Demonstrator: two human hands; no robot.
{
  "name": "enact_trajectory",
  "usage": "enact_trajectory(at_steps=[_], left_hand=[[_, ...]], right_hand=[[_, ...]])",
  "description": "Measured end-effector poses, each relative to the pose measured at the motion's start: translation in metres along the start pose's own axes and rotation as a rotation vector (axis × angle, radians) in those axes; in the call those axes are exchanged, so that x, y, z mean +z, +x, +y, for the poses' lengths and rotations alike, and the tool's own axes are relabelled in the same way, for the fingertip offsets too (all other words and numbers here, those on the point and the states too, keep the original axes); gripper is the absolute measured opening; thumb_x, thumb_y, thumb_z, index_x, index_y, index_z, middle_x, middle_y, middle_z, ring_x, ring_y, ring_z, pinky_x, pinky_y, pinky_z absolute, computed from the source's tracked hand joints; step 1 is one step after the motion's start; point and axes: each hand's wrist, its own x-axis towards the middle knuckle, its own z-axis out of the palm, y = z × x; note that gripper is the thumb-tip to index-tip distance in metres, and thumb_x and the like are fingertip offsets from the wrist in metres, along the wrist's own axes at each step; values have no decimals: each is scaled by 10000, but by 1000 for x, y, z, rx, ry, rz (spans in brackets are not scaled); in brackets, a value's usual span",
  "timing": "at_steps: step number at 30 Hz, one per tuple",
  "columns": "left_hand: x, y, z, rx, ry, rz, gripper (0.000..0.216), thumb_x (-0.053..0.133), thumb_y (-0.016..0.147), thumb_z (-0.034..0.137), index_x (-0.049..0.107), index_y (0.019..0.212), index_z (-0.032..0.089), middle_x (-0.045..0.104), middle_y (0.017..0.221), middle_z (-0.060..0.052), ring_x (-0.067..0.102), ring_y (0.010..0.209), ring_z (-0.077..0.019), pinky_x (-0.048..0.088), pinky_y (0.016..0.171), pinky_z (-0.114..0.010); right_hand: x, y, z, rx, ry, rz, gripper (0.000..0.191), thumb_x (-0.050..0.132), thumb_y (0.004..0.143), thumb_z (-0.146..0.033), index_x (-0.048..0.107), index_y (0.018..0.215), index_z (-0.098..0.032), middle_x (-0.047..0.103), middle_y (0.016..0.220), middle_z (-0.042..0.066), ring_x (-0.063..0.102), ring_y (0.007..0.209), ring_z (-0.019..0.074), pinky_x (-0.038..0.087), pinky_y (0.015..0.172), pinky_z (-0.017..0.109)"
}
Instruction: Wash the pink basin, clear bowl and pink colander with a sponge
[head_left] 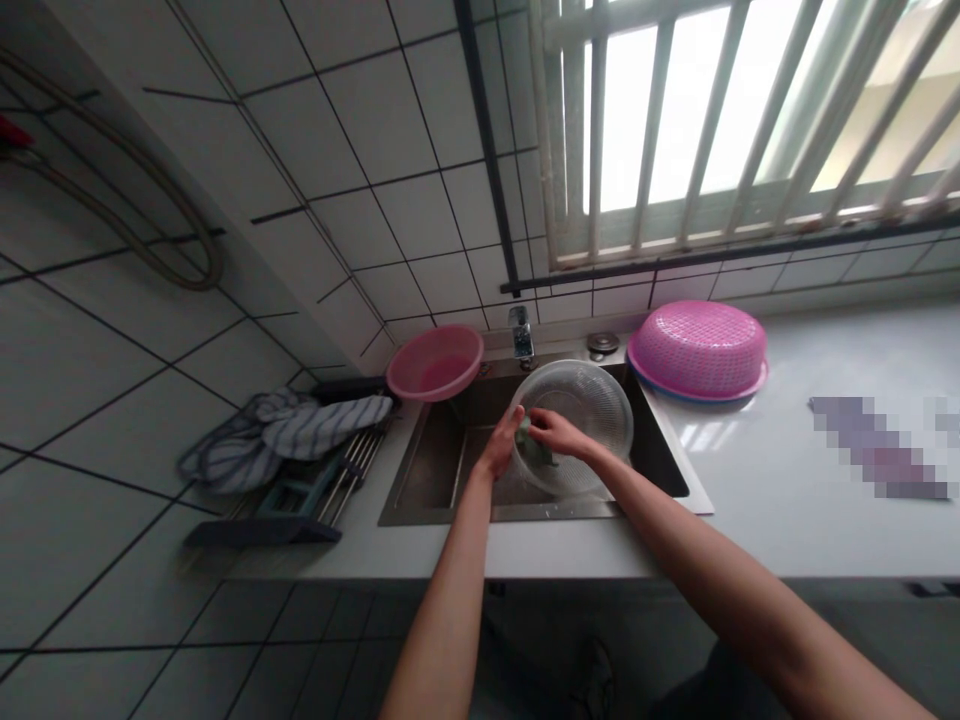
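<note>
A clear plastic strainer bowl (pixel 581 425) is tipped on its side over the sink (pixel 435 470), its open mouth turned toward the person. The left hand (pixel 501 443) presses flat against the bowl's left rim, fingers spread along the edge in a loose, wide grip that steadies it. The right hand (pixel 556 432) reaches into the bowl, its grip closed on a small greenish pad (pixel 534 447) pressed against the inner wall; how tightly it is held cannot be told.

The tap (pixel 520 332) stands just behind the bowl at the back of the sink. A pink basin (pixel 435 362) sits tilted at the sink's back left corner. On the table (pixel 787 490) to the right lies a pink basket (pixel 699 347), upside down on a blue rim. To the left of the sink, a striped cloth (pixel 289 430) is draped over a dish rack (pixel 300 495). A barred window (pixel 720 120) fills the wall above.
</note>
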Motion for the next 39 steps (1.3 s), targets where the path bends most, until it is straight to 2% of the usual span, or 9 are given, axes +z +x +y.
enact_trajectory(at_steps=[4, 6, 8, 14, 20, 24, 28, 35, 39], left_hand=[[5, -2, 0, -84, -26, -39, 751, 753, 863, 644, 607, 1476, 237, 687, 1407, -142, 700, 1181, -333, 563, 1031, -495], [6, -3, 0, -118, -48, -72, 757, 728, 884, 647, 566, 1516, 264, 664, 1442, -141, 717, 1147, -336, 587, 986, -506], [5, -3, 0, -101, -51, -79, 741, 713, 897, 643, 569, 1512, 254, 671, 1431, -143, 708, 1177, -337, 580, 1001, -499], [-3, -1, 0, -17, 66, 50, 691, 730, 864, 674, 691, 1345, 180, 776, 1220, -137, 652, 1296, -350, 535, 1062, -443], [0, 2, 0, 28, 40, -20, 701, 758, 849, 657, 693, 1360, 182, 696, 1411, -137, 528, 1447, -346, 382, 1227, -489], [1, 3, 0, 55, 10, -38, 674, 770, 865, 611, 677, 1397, 209, 604, 1536, -111, 450, 1514, -326, 308, 1279, -471], [0, 1, 1, -18, -76, -83, 735, 712, 899, 646, 593, 1494, 231, 627, 1507, -119, 578, 1395, -322, 436, 1196, -477], [0, -2, 8, -152, -67, -34, 863, 666, 898, 707, 397, 1629, 336, 596, 1526, -141, 738, 1107, -322, 595, 952, -479], [-1, -1, 5, -146, -78, -56, 843, 661, 890, 725, 462, 1595, 308, 664, 1449, -133, 738, 1111, -322, 602, 947, -474]], right_hand=[[-24, 4, -14, -19, 45, 479, 256, 581, 890, -459, 617, 952, -213, 674, 927, 44, 589, 841, 207, 487, 782, 303], [-28, 4, -18, -23, 32, 569, 249, 588, 881, -455, 609, 948, -216, 679, 943, 47, 591, 867, 216, 491, 811, 312], [-22, 1, -19, -45, 23, 475, 258, 611, 870, -446, 621, 977, -212, 689, 984, 53, 596, 895, 219, 492, 824, 317], [6, -5, -7, 47, 79, -134, 272, 699, 845, -446, 682, 898, -179, 688, 853, 53, 595, 761, 199, 477, 689, 309], [-7, -2, -14, 53, 176, 56, 369, 643, 895, -548, 642, 977, -188, 660, 886, 41, 585, 766, 179, 484, 669, 284], [-11, -6, -25, 102, 345, 40, 456, 597, 912, -644, 641, 1059, -214, 691, 982, 67, 633, 824, 201, 518, 701, 299], [-19, -4, -19, 176, 483, 108, 488, 556, 912, -698, 634, 1036, -232, 718, 1016, 84, 663, 856, 224, 546, 750, 340], [-47, 8, -8, 139, 356, 593, 521, 498, 897, -708, 638, 1022, -222, 695, 970, 77, 636, 932, 254, 527, 813, 367], [-32, 1, -17, -24, 143, 314, 344, 645, 866, -516, 669, 997, -198, 692, 1007, 47, 612, 915, 214, 492, 841, 324]])
